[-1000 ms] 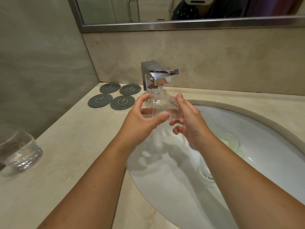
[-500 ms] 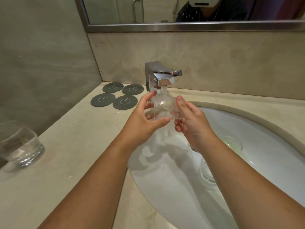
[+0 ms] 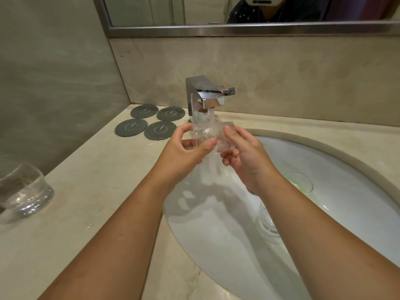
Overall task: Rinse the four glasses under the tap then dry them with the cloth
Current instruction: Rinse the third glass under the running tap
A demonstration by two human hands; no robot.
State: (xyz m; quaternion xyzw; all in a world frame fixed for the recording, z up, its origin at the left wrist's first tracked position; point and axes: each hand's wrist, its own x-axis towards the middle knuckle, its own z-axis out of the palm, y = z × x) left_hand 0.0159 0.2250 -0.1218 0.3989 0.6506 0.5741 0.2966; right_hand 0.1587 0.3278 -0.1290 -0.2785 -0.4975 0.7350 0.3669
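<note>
From my head camera, the one view I have: compared with a second ago, I have lifted the glass [image 3: 207, 135] a touch nearer the spout of the tap [image 3: 207, 94]. The stream now drops straight into it and churns white inside, where before it mostly ran over the side. I take that to mean this glass is in the thick of its rinse, not finished.

My left hand [image 3: 184, 152] grips the glass from its 9 o'clock side, thumb toward me and fingers curled round the far wall. My right hand [image 3: 244, 156] holds it from 3 o'clock, forefinger laid along the upper edge and the other fingers curled underneath. The glass sits between both hands, at 12 o'clock from my wrists, over the back edge of the sink [image 3: 324, 148] and just below the spout.

A second glass [image 3: 23, 191] stands on the counter [image 3: 97, 191] well off at 9 o'clock. A third glass [image 3: 299, 182] and a fourth glass [image 3: 268, 221] lie in the sink at about 4 o'clock from my hands, partly hidden by my right forearm. Four coasters [image 3: 149, 122] sit at 10 o'clock beside the tap. I see no cloth, so I judge drying is some way off.
</note>
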